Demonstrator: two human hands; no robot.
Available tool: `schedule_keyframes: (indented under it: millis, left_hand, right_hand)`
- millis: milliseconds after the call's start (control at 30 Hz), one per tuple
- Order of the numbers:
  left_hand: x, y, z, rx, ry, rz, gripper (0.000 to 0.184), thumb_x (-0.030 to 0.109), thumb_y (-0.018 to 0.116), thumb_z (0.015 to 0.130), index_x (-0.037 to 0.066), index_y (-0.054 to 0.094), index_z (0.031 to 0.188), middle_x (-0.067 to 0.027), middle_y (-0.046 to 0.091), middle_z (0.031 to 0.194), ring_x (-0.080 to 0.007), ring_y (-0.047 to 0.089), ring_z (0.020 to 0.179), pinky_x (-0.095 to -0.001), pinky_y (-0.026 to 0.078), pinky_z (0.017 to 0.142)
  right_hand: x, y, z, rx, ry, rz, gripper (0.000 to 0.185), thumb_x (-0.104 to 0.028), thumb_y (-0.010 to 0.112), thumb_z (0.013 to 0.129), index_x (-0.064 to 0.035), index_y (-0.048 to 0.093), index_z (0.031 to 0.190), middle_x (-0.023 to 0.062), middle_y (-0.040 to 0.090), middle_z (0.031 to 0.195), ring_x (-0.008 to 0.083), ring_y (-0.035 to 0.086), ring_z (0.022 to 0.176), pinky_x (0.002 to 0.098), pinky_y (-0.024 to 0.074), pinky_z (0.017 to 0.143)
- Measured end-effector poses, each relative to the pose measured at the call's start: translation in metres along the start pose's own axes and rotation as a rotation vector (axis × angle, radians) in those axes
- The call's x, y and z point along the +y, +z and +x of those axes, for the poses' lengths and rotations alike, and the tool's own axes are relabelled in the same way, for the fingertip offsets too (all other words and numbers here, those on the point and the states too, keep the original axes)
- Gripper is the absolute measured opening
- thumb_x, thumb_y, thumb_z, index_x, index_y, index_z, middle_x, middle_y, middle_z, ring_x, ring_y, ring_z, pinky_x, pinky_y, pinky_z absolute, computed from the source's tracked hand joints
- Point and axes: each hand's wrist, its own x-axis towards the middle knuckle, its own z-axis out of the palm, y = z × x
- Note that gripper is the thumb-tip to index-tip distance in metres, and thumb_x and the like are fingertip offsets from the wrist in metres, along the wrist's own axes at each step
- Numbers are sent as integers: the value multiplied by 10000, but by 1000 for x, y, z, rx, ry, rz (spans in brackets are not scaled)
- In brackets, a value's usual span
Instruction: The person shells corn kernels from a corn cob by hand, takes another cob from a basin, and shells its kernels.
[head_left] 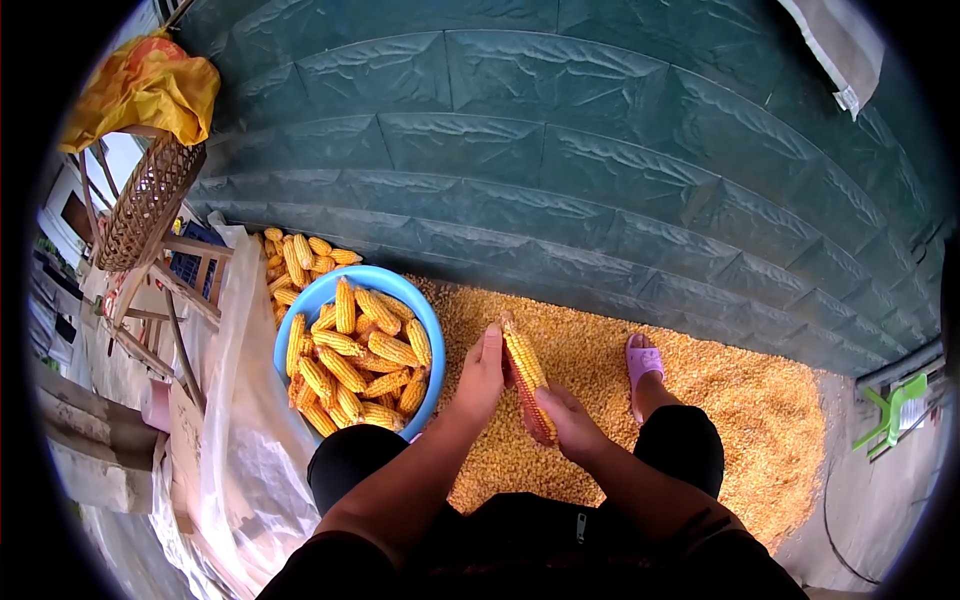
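Both my hands grip an ear of corn [522, 355] above a spread of loose kernels [470, 330]. My left hand [482, 375] is closed along the ear's left side. Around its lower right side my right hand [572, 420] is closed, thumb against the yellow kernels. A reddish bare cob surface [535, 412] shows below the yellow rows; I cannot tell if it belongs to the same ear or to a second cob. To the left of my hands stands a blue basin [432, 330] heaped with corn ears [345, 375].
More ears [300, 258] lie behind the basin, beside a clear plastic sheet [250, 440]. A dark green wall [560, 160] runs across the back. A wooden frame [190, 290] holds a woven basket [150, 205] at left. My foot in a pink sandal [640, 368] rests on the kernels.
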Motion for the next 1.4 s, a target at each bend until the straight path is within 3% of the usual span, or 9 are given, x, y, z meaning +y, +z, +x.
schedule_keyframes:
  millis: [100, 200, 367, 533, 600, 900, 1067, 1200, 1400]
  left_hand:
    - [3, 6, -3, 4, -20, 12, 557, 466, 303, 935, -35, 528, 1030, -76, 576, 843, -174, 537, 774, -285, 432, 708]
    - [0, 15, -9, 106, 64, 85, 601, 489, 296, 928, -51, 511, 1084, -123, 569, 950, -198, 528, 872, -290, 413, 788]
    - [-6, 13, -11, 185, 87, 193, 593, 471, 304, 932, -67, 515, 1066, -162, 575, 947, -219, 534, 873, -312, 416, 790]
    - [-13, 8, 0, 202, 166, 171, 507, 401, 334, 946, -56, 551, 921, -123, 583, 746, -184, 534, 672, -324, 431, 630]
    - [-15, 9, 0, 213, 239, 209, 478, 379, 341, 950, -49, 550, 911, -113, 578, 726, -175, 524, 652, -321, 429, 616]
    - [-30, 1, 5, 96, 223, 175, 392, 335, 360, 955, -17, 533, 953, -56, 556, 771, -133, 504, 701, -280, 422, 649]
    - [-11, 9, -6, 40, 60, -160, 417, 384, 382, 941, -6, 520, 993, -40, 552, 820, -126, 512, 737, -266, 422, 683]
    - [-11, 10, -4, 62, 125, 14, 417, 362, 371, 947, -26, 522, 932, -56, 540, 783, -149, 486, 674, -301, 415, 620]
    - [-15, 2, 1, 91, 381, 398, 410, 320, 346, 955, -33, 530, 856, -116, 539, 710, -191, 513, 663, -332, 415, 592]
  right_hand:
    - [18, -2, 9, 130, -287, -396, 306, -342, 410, 921, -40, 455, 896, 51, 495, 655, 176, 497, 566, 309, 376, 520]
    - [11, 2, -2, 177, -249, -669, 343, -359, 397, 924, -20, 451, 904, 79, 481, 646, 200, 493, 575, 340, 378, 536]
    - [26, 10, 0, 167, -242, -553, 362, -365, 387, 926, -9, 448, 897, 92, 461, 635, 208, 481, 568, 344, 380, 542]
    - [29, 4, 8, 112, -297, -432, 347, -351, 381, 934, -14, 451, 900, 81, 475, 669, 170, 483, 582, 314, 379, 538]
    - [11, 5, -2, -23, -44, -151, 330, -331, 363, 943, -23, 465, 885, 61, 484, 697, 126, 468, 584, 273, 378, 536]
    - [14, -3, 3, -13, 102, 208, 341, -320, 330, 940, -40, 509, 866, 46, 499, 645, 127, 474, 562, 258, 386, 535]
    - [9, -4, 2, -13, 35, 82, 332, -329, 348, 935, -41, 509, 901, 52, 522, 676, 138, 481, 573, 276, 394, 555]
    - [13, 0, 4, 150, -149, -551, 339, -342, 388, 925, -18, 488, 924, 78, 523, 718, 180, 510, 650, 315, 400, 605]
    - [15, 1, 2, 124, -191, -449, 347, -337, 381, 931, -5, 480, 935, 96, 510, 749, 184, 499, 689, 322, 399, 631]
